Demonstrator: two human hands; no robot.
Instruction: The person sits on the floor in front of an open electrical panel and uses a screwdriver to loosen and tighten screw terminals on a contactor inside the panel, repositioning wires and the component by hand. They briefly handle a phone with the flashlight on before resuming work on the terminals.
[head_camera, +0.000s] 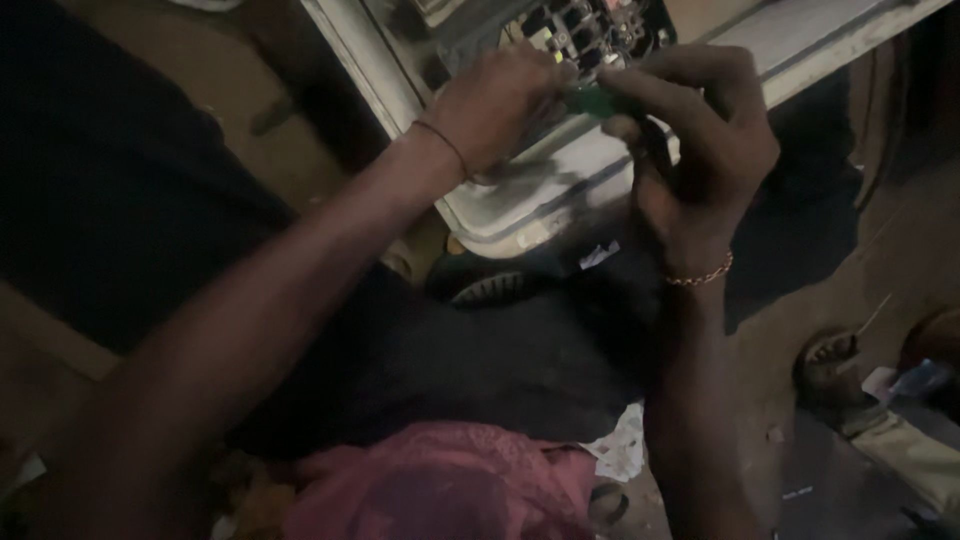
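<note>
— How are the hands posed?
— The left hand (495, 105) and right hand (690, 150) meet at twelve o'clock, fingers clamped together on a small green part (597, 101).
— Any container?
— Behind them, a grey open casing (560, 195) holding dark slotted components (590, 30), blurred.

You've got two hands, left hand (495, 105) and right hand (700, 140), on one green piece (597, 101), over one white casing (560, 190), two bracelets.
</note>
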